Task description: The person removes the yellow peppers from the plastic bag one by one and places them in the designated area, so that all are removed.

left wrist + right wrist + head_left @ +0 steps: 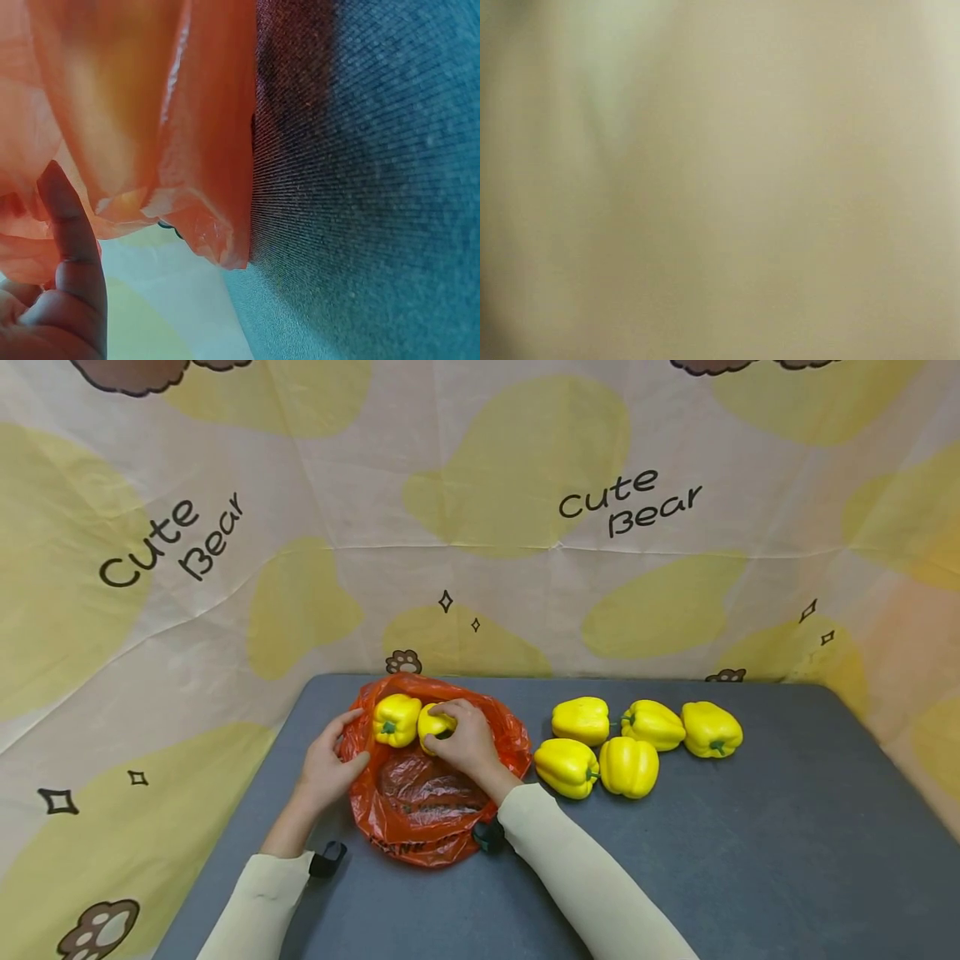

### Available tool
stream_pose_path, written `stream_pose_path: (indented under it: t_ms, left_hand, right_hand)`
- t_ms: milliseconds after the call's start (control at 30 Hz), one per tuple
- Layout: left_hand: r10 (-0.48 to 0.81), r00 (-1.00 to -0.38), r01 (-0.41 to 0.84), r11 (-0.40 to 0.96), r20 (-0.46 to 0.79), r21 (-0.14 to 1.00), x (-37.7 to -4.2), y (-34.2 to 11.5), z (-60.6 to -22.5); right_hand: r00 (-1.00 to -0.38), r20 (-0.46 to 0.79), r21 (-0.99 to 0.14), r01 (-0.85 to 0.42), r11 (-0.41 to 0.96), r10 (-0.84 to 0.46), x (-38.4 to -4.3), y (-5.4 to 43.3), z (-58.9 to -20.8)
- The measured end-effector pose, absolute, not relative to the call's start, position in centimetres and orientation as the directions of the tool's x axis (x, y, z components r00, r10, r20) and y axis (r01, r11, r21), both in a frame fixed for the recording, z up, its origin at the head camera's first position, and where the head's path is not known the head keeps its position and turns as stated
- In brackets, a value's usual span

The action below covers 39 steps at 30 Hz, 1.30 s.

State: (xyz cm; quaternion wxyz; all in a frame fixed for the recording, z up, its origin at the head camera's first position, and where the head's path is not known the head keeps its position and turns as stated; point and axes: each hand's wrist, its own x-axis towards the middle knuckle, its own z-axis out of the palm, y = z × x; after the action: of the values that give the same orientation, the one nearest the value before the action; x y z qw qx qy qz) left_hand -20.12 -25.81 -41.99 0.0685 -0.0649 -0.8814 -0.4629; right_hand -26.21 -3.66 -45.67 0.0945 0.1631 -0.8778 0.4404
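Observation:
A red plastic bag (431, 847) stands on the grey table with its mouth spread wide. One yellow bell pepper (397, 720) lies inside at the back left. Just beside it, my right hand (468, 739) grips another yellow bell pepper (433, 723) within the bag's mouth, partly covering it. My left hand (330, 764) rests against the bag's left rim, thumb and fingers spread apart. In the left wrist view, a straight finger (71, 232) touches the bag's wall (206, 135). The right wrist view is a pale blur showing no hand or pepper.
Right of the bag, several more yellow bell peppers (629, 767) sit in a loose group on the grey table (750, 860). A patterned cloth (517, 602) hangs behind the table. Black straps (327, 858) circle the wrists.

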Motion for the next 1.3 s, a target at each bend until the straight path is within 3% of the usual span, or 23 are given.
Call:
stream_pose_path:
  t_ms: [600,833,1000,1300]
  left_hand:
    - [0.048,-0.981,0.181,0.554,0.186,0.813,-20.8,-26.3,-43.1]
    - [0.059,-0.983,0.176,0.549,0.173,0.817,-18.9,-24.3,-39.3]
    - [0.057,-0.981,0.186,0.578,0.188,0.794,-18.7,-24.0,-38.8]
    - [0.057,-0.979,0.191,0.577,0.193,0.794,-20.0,-25.1,-41.0]
  right_hand:
    - [-0.926,0.298,-0.732,-0.377,0.567,-0.231,-26.2,-3.6,-45.5]
    - [-0.920,0.311,-0.720,-0.393,0.572,-0.240,-26.6,-3.6,-45.7]
    - [-0.916,0.318,-0.706,-0.401,0.584,-0.244,-26.5,-3.5,-45.4]
    - [-0.919,0.328,-0.721,-0.393,0.571,-0.219,-26.4,-3.4,-45.2]
